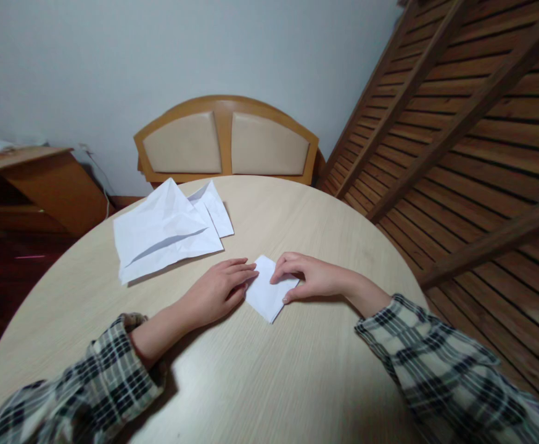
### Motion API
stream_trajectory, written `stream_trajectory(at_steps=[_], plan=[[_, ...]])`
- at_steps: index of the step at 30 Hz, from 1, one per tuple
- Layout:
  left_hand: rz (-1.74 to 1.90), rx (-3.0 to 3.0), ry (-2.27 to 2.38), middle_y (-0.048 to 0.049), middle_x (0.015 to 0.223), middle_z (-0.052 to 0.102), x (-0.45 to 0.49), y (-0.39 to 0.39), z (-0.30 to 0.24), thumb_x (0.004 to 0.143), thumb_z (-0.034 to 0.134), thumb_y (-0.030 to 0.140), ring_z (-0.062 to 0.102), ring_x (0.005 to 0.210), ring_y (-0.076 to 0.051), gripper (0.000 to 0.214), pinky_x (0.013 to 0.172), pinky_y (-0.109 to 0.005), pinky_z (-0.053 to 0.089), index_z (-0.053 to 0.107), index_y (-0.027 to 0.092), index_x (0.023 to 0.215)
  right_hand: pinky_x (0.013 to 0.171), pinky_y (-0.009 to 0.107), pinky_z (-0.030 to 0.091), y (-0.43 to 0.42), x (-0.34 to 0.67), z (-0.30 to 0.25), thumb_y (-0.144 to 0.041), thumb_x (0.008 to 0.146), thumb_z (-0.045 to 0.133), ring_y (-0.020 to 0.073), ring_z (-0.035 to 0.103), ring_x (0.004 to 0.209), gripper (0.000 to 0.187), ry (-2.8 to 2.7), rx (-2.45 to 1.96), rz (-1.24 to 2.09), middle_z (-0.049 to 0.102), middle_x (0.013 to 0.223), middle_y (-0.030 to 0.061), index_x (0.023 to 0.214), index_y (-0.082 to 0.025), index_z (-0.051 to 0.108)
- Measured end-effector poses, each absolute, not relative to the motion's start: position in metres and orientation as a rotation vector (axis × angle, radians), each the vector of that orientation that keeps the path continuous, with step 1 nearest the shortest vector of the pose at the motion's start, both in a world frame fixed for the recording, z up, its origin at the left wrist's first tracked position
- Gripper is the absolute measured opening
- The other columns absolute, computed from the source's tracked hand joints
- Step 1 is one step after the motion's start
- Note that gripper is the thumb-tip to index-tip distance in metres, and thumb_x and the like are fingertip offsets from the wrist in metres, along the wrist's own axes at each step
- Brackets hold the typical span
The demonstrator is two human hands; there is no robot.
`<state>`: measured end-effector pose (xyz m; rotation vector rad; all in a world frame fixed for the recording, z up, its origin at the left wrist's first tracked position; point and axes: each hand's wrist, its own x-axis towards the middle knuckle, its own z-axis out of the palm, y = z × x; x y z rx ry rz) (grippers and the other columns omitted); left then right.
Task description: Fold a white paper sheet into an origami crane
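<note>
Checked sleeves (436, 361), foremost. Left hand (218, 290): extended, grasping nothing, fingertips at left edge of folded white paper (266, 295). Right hand (310, 275): half-curled over its right side; cannot tell whether pinching. Step, likely: folding; next calls for aligning edges.

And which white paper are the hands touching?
The small folded paper between the left hand and right hand; the large creased paper and the sheet beside it lie farther back, untouched.
</note>
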<state>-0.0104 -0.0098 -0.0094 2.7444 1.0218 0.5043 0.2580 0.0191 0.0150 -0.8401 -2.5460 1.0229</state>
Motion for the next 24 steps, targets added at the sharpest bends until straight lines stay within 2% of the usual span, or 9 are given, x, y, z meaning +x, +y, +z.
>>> stream_trajectory(at_steps=[13,17,20,24], plan=[[0.480,2.759,1.029,-0.0095,0.138,0.061,-0.0109,-0.0091,-0.0094,0.097,0.045,0.020,0.050,0.133,-0.026,0.037,0.113,-0.047,0.041,0.060,0.014,0.130,0.097,0.034,0.043,0.0201,0.2593,0.0156,-0.025,0.076,0.078,0.0201,0.056,0.107,0.033,-2.522,-0.854,1.105,0.060,0.110,0.0077,0.108,-0.018,0.071],[0.456,2.759,1.011,-0.0106,0.138,0.060,-0.0119,-0.0095,-0.0068,0.100,0.047,0.039,0.049,0.134,-0.027,0.041,0.113,-0.047,0.040,0.059,0.015,0.132,0.095,0.034,0.044,0.0200,0.2596,0.0154,-0.026,0.079,0.076,0.0199,0.057,0.104,0.030,-2.505,-0.840,1.115,0.061,0.109,0.0076,0.107,-0.018,0.071],[0.435,2.761,0.980,-0.0124,0.139,0.059,-0.0144,-0.0089,-0.0057,0.093,0.056,0.055,0.048,0.135,-0.029,0.056,0.111,-0.048,0.040,0.058,0.016,0.133,0.093,0.034,0.045,0.0195,0.2597,0.0160,-0.025,0.082,0.071,0.0195,0.058,0.102,0.025,-2.503,-0.838,1.109,0.062,0.107,0.0080,0.107,-0.018,0.071],[0.433,2.763,0.958,-0.0132,0.140,0.058,-0.0177,-0.0064,-0.0077,0.086,0.061,0.063,0.048,0.134,-0.031,0.066,0.110,-0.049,0.041,0.058,0.018,0.134,0.093,0.034,0.045,0.0192,0.2595,0.0164,-0.024,0.083,0.071,0.0194,0.058,0.102,0.024,-2.498,-0.840,1.104,0.062,0.107,0.0081,0.106,-0.017,0.071]])
